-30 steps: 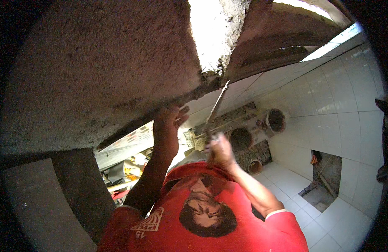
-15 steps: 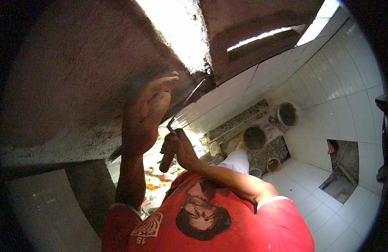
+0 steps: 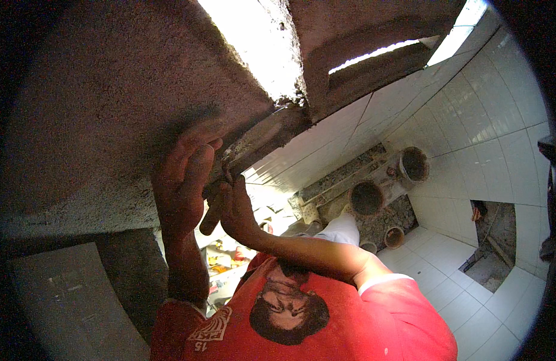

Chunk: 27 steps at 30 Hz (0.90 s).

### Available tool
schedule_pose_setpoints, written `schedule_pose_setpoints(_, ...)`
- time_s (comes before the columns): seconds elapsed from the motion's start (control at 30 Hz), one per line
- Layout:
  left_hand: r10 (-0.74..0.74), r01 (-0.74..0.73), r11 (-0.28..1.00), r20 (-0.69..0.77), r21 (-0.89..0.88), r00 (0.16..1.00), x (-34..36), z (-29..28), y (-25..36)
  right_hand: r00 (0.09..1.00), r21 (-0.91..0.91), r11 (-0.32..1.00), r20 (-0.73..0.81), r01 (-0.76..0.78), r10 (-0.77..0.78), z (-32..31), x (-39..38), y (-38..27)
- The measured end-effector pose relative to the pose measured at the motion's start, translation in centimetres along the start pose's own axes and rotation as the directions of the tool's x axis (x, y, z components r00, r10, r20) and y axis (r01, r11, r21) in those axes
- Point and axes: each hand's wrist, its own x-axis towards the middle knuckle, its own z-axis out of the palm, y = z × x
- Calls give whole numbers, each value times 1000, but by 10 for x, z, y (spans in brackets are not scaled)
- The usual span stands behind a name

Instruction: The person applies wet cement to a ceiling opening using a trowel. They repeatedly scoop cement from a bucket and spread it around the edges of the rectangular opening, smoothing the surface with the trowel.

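My right hand (image 3: 236, 210) grips a trowel by its wooden handle (image 3: 211, 220). The trowel's blade (image 3: 263, 135) lies along the lower edge of a rough, brownish plastered surface (image 3: 109, 120), close to a bright opening (image 3: 254, 48). Beside the handle, my left hand (image 3: 186, 171) is raised, its fingers stretched and partly in shadow. It is close to the plaster, and whether the fingertips touch it I cannot tell. Nothing shows in the left hand.
White tiles cover the wall (image 3: 470, 120) at right. Two buckets, one dark inside (image 3: 366, 197) and one pale-rimmed (image 3: 414, 164), stand below by a smaller pot (image 3: 393, 237). A rough hole (image 3: 491, 240) breaks the tiles. A grey panel (image 3: 67, 295) is at lower left.
My left hand has moved left and down along the plaster. My right hand has shifted left and up with the trowel, and the blade now shows broadly along the plaster's edge.
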Motion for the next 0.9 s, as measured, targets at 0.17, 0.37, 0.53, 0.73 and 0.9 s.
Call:
schedule_pose_setpoints(0.17, 18, -16, 995, -23, 96, 1000, -4, -3, 6, 990, -204, 970, -11, 133, -138, 7, -1, -11)
schedule_pose_setpoints(0.37, 95, -94, 995, -24, 46, 995, 0, -1, 6, 980, -648, 736, 166, 194, -112, -5, -9, -1)
schedule_pose_setpoints(0.53, 118, -114, 992, -62, 61, 991, -5, -2, 7, 993, 120, 990, 101, -80, 68, -20, -26, 5)
schedule_pose_setpoints(0.73, 135, -136, 991, -23, -11, 991, -6, -5, 9, 986, 153, 979, 75, 136, -149, -30, -8, -1)
schedule_pose_setpoints(0.9, 150, -149, 989, -41, 14, 988, -10, -10, 7, 977, 46, 978, 56, 201, -204, -33, 0, -7)
